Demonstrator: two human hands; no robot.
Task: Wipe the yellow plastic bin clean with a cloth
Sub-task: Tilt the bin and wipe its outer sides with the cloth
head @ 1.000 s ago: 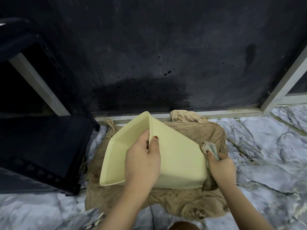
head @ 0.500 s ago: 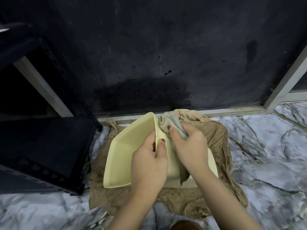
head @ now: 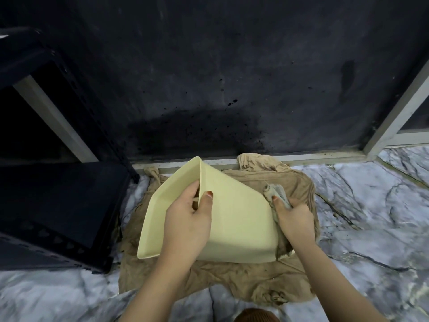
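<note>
The pale yellow plastic bin point(head: 241, 219) lies tipped on its side on a tan sheet, its open mouth facing left. My left hand point(head: 188, 221) grips the bin's upper rim, fingers inside and thumb on the outer wall. My right hand point(head: 293, 219) presses a small grey cloth point(head: 277, 194) against the bin's right end, at its base. Part of the cloth is hidden under my palm.
A crumpled tan sheet point(head: 232, 280) covers the marble floor point(head: 371, 217) under the bin. A dark shelf unit point(head: 58, 205) stands close on the left. A dark stained wall point(head: 220, 77) with a pale sill rises just behind. A pale frame post point(head: 399, 108) slants at right.
My right hand with the cloth has slid from the bin's upper rim down the outer wall to its right end. The left hand keeps its grip on the rim.
</note>
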